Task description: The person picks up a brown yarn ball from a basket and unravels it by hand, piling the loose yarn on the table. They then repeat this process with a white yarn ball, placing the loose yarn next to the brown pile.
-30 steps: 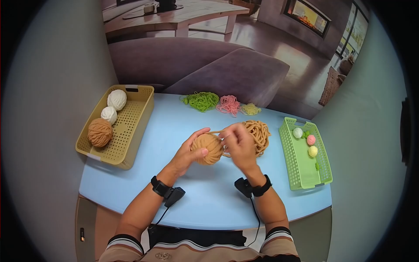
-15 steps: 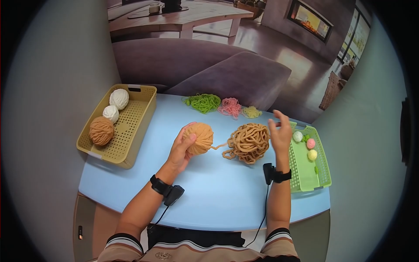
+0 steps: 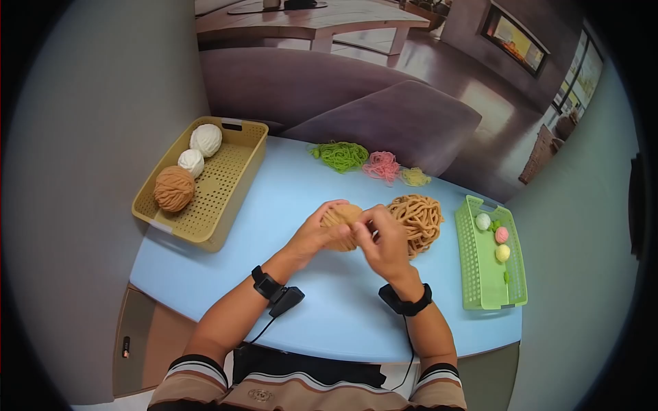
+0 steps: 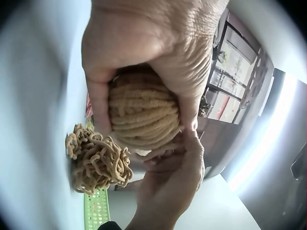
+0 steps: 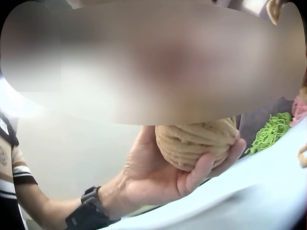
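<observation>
Above the table, my left hand (image 3: pixel 310 240) cups a tan yarn ball (image 3: pixel 340 216), its fingers and thumb wrapped around the sides. At the ball's right side is my right hand (image 3: pixel 385 245), fingers curled. In the left wrist view the right hand's fingers pinch a tan yarn strand (image 4: pixel 152 154) against the underside of the wound ball. Just behind the right hand lies a loose heap of tan yarn (image 3: pixel 421 225), partly covered by it. Much of the right wrist view is blurred, but the ball shows in the left palm there.
A tan basket (image 3: pixel 236 185) at left holds two white yarn balls (image 3: pixel 205 140) and a brown one (image 3: pixel 174 189). At right, a green basket (image 3: pixel 492 291) holds small balls. Green (image 3: pixel 343 156), pink (image 3: pixel 381 166) and pale yellow yarn (image 3: pixel 415 177) lie along the back.
My right hand swung out right past the loose heap, then came back to the ball. The left hand tipped the ball left and brought it back toward the middle. The head view has shifted slightly.
</observation>
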`<state>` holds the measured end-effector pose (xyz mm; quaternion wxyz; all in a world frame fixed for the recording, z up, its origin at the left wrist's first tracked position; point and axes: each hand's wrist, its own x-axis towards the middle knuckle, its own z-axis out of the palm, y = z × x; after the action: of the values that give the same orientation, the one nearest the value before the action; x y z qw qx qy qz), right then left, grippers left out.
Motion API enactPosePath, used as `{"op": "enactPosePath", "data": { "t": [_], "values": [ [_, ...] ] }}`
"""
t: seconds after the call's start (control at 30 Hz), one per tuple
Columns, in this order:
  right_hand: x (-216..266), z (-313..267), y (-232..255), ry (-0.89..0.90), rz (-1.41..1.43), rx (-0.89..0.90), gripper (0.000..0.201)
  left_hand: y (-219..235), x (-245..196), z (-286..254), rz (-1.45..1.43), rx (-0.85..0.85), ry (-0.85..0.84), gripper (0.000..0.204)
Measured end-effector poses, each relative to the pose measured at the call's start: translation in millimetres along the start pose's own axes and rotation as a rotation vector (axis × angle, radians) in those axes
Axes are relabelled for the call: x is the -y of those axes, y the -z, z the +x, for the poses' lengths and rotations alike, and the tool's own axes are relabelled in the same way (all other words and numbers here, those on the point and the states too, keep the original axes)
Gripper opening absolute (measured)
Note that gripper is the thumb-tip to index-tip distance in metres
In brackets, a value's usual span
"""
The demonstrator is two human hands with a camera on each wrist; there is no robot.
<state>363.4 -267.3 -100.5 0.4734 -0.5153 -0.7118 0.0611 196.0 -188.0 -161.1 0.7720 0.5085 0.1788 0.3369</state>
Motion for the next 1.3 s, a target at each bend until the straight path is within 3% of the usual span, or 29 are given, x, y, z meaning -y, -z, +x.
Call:
{"op": "enactPosePath", "data": {
  "t": [0.07, 0.1, 0.2, 0.23, 0.4, 0.5, 0.6, 0.63, 0.73, 0.8, 0.87, 0.97, 1.17, 1.3],
  "values": [
    [-11, 0, 6, -0.099, 0.104, -0.078, 0.009, -4, -3, -2, 0.066, 0.079, 0.008, 0.081],
    [-22, 4, 8, -0.058, 0.158, -0.169, 0.008, -6, -3, -3, 0.087, 0.112, 0.006, 0.082],
    [-15, 15, 36, -0.303, 0.615, -0.354, 0.010, -12, -6, -6, 0.091, 0.185, -0.023, 0.082],
    [-20, 19, 45, -0.311, 0.659, -0.402, 0.011, -12, -6, -6, 0.082, 0.202, -0.036, 0.082],
    [-61, 21, 100, -0.346, 0.731, -0.709, 0.017, -3, -7, -4, -0.164, 0.055, -0.059, 0.073],
    [-92, 13, 127, -0.316, 0.597, -0.772, 0.014, 1, -7, -1, -0.218, -0.083, -0.091, 0.069],
    [-104, 13, 127, -0.469, 0.206, -0.650, 0.012, 5, -2, 2, -0.167, -0.151, -0.096, 0.064],
    [-125, 10, 124, -0.375, -0.030, -0.597, 0.021, 5, -1, 3, -0.141, -0.161, -0.091, 0.062],
    [-83, 19, 91, 0.040, -0.528, -0.508, 0.033, 0, -1, 3, -0.089, -0.153, -0.030, 0.063],
    [-51, 14, 62, -0.197, -0.018, -0.167, 0.036, -1, -1, 2, -0.105, -0.149, -0.018, 0.067],
    [-9, 11, 33, -0.105, -0.009, 0.068, 0.029, -3, -3, 1, -0.106, -0.145, 0.000, 0.069],
    [-4, -2, 0, 0.090, -0.212, 0.088, 0.017, -3, -4, 0, -0.078, -0.140, 0.032, 0.071],
    [-6, -3, 6, -0.012, 0.021, 0.107, 0.008, 0, 3, 2, 0.018, -0.054, 0.064, 0.075],
    [-7, 4, 19, -0.398, 0.551, -0.052, 0.011, -10, -4, -3, 0.154, 0.117, 0.058, 0.076]
  ]
}}
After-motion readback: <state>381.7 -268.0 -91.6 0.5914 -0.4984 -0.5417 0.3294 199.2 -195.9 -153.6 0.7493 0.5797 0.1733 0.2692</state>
